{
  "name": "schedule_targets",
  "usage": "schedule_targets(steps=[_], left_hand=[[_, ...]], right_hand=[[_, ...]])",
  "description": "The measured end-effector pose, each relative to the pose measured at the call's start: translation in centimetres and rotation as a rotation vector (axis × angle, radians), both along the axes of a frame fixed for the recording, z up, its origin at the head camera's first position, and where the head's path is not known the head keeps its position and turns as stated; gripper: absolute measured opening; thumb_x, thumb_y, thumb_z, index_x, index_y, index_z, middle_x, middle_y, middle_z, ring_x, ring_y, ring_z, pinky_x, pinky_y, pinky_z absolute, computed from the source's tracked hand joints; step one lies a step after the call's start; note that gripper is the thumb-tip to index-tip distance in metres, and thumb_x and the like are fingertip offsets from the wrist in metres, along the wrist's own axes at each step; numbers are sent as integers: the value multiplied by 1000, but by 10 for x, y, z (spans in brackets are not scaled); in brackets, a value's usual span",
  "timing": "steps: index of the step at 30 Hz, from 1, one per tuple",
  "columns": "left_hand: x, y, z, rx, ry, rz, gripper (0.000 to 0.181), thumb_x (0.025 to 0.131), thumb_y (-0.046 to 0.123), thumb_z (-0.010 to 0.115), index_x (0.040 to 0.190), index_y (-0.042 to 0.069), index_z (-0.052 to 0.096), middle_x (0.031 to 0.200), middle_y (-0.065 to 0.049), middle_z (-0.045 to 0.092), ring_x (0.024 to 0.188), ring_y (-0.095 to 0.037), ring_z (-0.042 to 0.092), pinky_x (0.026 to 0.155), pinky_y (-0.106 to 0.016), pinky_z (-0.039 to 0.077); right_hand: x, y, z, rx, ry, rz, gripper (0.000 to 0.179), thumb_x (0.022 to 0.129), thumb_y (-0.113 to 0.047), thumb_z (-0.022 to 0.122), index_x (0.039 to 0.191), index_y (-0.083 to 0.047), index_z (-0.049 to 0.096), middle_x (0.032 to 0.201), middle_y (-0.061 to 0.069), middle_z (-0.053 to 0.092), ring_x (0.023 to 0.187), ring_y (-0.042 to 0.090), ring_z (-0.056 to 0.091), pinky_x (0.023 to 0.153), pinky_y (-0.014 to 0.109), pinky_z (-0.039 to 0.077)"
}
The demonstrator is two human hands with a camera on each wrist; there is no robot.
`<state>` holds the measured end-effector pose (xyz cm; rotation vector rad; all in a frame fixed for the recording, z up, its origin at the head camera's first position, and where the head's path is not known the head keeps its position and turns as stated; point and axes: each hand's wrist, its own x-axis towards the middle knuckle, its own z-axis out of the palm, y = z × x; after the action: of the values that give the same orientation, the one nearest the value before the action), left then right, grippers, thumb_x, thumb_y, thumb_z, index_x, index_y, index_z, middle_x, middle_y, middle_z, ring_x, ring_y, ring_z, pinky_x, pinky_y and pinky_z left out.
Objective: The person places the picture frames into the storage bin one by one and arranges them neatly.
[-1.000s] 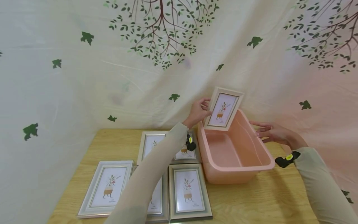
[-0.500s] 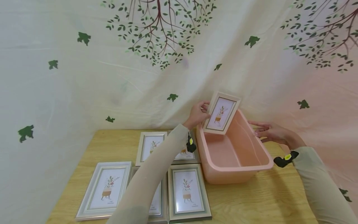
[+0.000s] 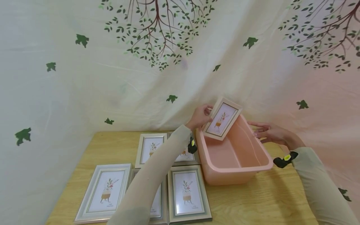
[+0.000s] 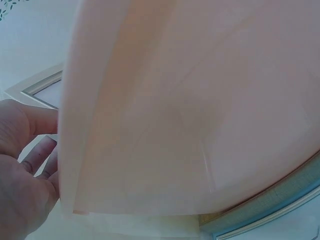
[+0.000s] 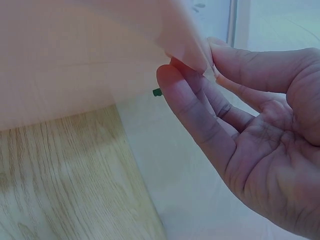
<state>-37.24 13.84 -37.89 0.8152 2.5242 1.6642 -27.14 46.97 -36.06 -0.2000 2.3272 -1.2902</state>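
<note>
a person's left grip [image 3: 200, 117] pinches a cream picture frame [image 3: 221, 119] by its left side, thumb to the front and fingers behind, holding it aslant over the far end of a pink tub [image 3: 230, 178], its lower edge below the rim line; whether frame and tub touch cannot be told. the left sleeve [image 3: 154, 176] slants up and across from the bottom of the head view. opposite, the right grip [image 3: 273, 135] has the tub's right rim pinched, thumb above and fingertips beneath, one finger stretched forward; the right sleeve [image 3: 322, 181] angles in from the lower right. a black wrist device [image 3: 192, 145] sits at each cuff. on the wood-grain counter [image 3: 253, 204], left of the tub, more frames lie flat, some partly hidden by the left arm, among them a silver-white frame [image 3: 104, 191]. behind hangs a pale sheet [image 3: 126, 100] printed with leafy branches.
</note>
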Motion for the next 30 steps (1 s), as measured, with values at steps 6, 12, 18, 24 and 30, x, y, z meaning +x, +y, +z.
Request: schedule_targets(steps=[6,12,18,24,30], left_hand=[[1,-1,0,-18,-5,-17,48,84,-7,72,130,4,64,108,-16,71,91,-21,64,78,-26,56],[2,-1,1,-27,-18,-26,48,84,-7,73,130,5,63,109,-16,71,94,-22,66,84,-31,59],[2,0,2,-22,-17,-37,47,84,-6,73,129,2,63,110,-18,72,96,-25,67,84,-30,58],[4,1,3,-40,-5,-3,44,84,-7,73,126,2,63,113,-18,73,100,-26,68,86,-31,58],[0,0,1,-64,4,14,48,84,-4,75,129,3,63,115,-15,71,101,-22,67,87,-28,57]], right_hand=[[-1,0,-1,-20,-6,2,77,102,-14,59,163,-8,12,143,15,59,109,7,69,91,36,60],[-1,0,0,-45,-19,1,77,103,-12,58,163,-7,10,124,-9,67,108,8,69,90,34,60],[0,-1,0,-55,-24,-3,79,102,-12,59,163,-7,9,126,-6,67,108,9,70,90,34,60],[0,-1,0,-67,-20,8,77,103,-10,58,163,-8,9,121,-11,68,107,9,70,89,33,60],[0,0,0,-91,-18,30,76,103,-10,57,163,-9,10,122,-9,69,107,9,70,89,33,60]])
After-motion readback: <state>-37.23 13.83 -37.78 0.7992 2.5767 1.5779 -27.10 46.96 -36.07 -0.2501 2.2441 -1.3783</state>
